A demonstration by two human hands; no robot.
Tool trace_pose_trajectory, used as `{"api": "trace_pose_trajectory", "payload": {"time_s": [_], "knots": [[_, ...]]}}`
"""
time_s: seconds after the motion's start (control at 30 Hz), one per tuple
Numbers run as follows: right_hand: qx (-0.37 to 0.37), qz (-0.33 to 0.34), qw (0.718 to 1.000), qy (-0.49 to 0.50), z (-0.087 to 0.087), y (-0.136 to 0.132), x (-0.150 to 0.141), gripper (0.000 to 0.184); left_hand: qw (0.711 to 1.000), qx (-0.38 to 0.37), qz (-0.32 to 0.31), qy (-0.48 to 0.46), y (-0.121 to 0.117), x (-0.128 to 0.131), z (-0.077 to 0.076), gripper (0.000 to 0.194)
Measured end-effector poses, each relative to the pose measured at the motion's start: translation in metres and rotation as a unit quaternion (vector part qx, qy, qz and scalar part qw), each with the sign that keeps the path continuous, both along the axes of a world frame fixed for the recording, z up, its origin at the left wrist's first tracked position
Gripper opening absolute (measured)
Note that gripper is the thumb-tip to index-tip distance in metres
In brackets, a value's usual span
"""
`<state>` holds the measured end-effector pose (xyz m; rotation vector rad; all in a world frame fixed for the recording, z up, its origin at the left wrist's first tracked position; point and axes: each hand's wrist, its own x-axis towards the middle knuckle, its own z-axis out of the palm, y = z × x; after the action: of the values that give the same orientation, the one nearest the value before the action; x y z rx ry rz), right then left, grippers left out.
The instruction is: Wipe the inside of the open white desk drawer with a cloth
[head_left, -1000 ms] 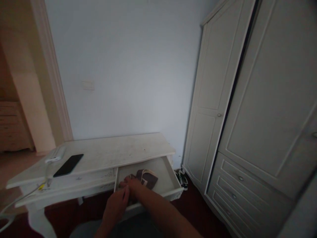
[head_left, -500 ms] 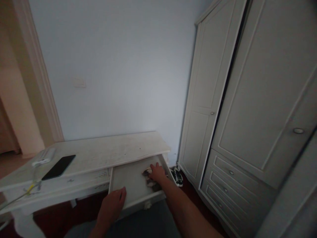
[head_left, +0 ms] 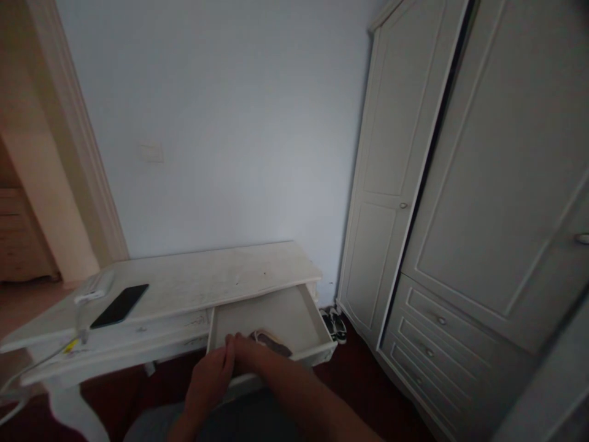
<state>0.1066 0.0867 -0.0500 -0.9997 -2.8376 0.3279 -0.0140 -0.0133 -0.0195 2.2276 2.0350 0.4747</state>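
A white drawer (head_left: 317, 353) stands pulled out from the desk. Inside it, near the front, lies a brown thing with a pale edge (head_left: 273, 344), shaped rather like a shoe; my right forearm partly covers it. My right hand (head_left: 239, 353) is over the drawer's front left part, closed, its fingers mostly hidden. Against it, at the front left corner, my left hand (head_left: 209, 374) is closed with the fingers curled. Whatever either hand holds is hidden.
On the white desk (head_left: 197, 270) lie a dark phone or tablet (head_left: 120, 305) and a white device (head_left: 96, 287) with a cable. Black and white shoes (head_left: 335, 325) are on the red floor beside the drawer. A pale wardrobe (head_left: 381, 233) stands to the right.
My right hand has moved left and nearer, from the drawer's right side to my left hand. The brown thing lies further left. My view has shifted slightly.
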Motion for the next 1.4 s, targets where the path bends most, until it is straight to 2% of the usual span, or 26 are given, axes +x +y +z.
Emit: {"api": "trace_pose_trajectory", "payload": {"time_s": [0.07, 0.17, 0.33, 0.53, 0.63, 0.77, 0.9, 1.03, 1.23, 1.33, 1.4], "knots": [[-0.005, -0.007, 1.000, -0.012, -0.001, -0.002, -0.022, 0.030, 1.000, 0.000, 0.002, 0.003, -0.001, 0.000, 0.001, 0.064], [0.006, -0.060, 0.998, -0.019, 0.008, 0.002, -0.020, 0.031, 1.000, -0.017, 0.009, 0.012, -0.003, 0.002, 0.007, 0.066], [0.055, -0.221, 0.974, -0.003, 0.029, 0.019, 0.031, 0.034, 0.999, -0.020, -0.008, 0.040, -0.004, 0.006, 0.009, 0.063], [0.050, -0.352, 0.934, -0.035, 0.043, 0.036, 0.115, 0.038, 0.998, -0.013, -0.008, 0.058, -0.004, 0.006, 0.006, 0.062], [0.025, -0.359, 0.931, -0.059, 0.046, 0.038, 0.151, 0.040, 0.999, -0.017, -0.007, 0.040, -0.004, 0.007, 0.008, 0.063], [-0.014, -0.290, 0.953, -0.081, 0.043, 0.028, 0.169, 0.054, 1.000, -0.020, -0.009, 0.021, -0.004, 0.008, 0.010, 0.063], [-0.040, -0.219, 0.972, -0.080, 0.035, 0.013, 0.162, 0.059, 1.000, -0.022, -0.002, 0.017, -0.002, 0.011, 0.013, 0.065], [-0.049, -0.168, 0.982, -0.067, 0.029, 0.005, 0.141, 0.059, 1.000, -0.019, 0.003, 0.011, -0.002, 0.012, 0.013, 0.062], [-0.054, -0.089, 0.993, -0.062, 0.018, 0.001, 0.067, 0.053, 1.000, -0.018, -0.005, 0.025, -0.001, 0.010, 0.011, 0.060], [-0.066, -0.045, 0.994, -0.073, 0.013, 0.000, 0.028, 0.039, 0.999, -0.029, -0.015, 0.018, -0.001, 0.007, 0.009, 0.055], [-0.086, -0.020, 0.992, -0.088, 0.016, 0.004, 0.014, 0.028, 0.999, -0.031, -0.013, 0.018, -0.001, 0.006, 0.008, 0.051]]}}
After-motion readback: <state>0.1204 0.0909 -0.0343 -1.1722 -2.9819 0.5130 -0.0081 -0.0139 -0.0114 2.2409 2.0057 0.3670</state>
